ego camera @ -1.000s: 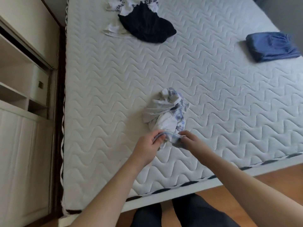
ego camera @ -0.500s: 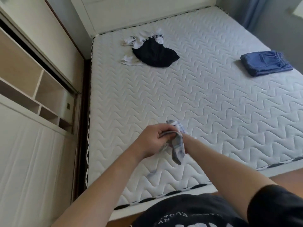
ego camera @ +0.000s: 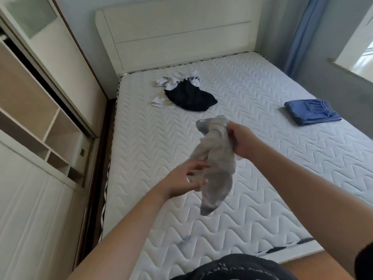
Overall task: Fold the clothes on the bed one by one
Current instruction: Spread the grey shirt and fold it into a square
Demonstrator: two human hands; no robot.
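A crumpled pale grey garment [ego camera: 217, 164] hangs in the air above the white quilted mattress [ego camera: 252, 158]. My right hand [ego camera: 242, 139] grips its upper end. My left hand [ego camera: 186, 178] is lower down, fingers spread and loosely touching the cloth's left side. The garment's bottom dangles free below both hands. A black garment [ego camera: 190, 97] lies in a heap on a white printed garment [ego camera: 175, 81] near the headboard. Folded blue shorts [ego camera: 310, 111] rest at the bed's right side.
A white headboard [ego camera: 181, 35] stands at the far end. A wardrobe with open shelves [ego camera: 40, 126] lines the left, close to the bed edge. A blue curtain [ego camera: 300, 35] and a window sill are at the right.
The grey garment has been lifted off the mattress and now hangs from my right hand. My left hand has slid down and loosened. The view has tilted up toward the headboard.
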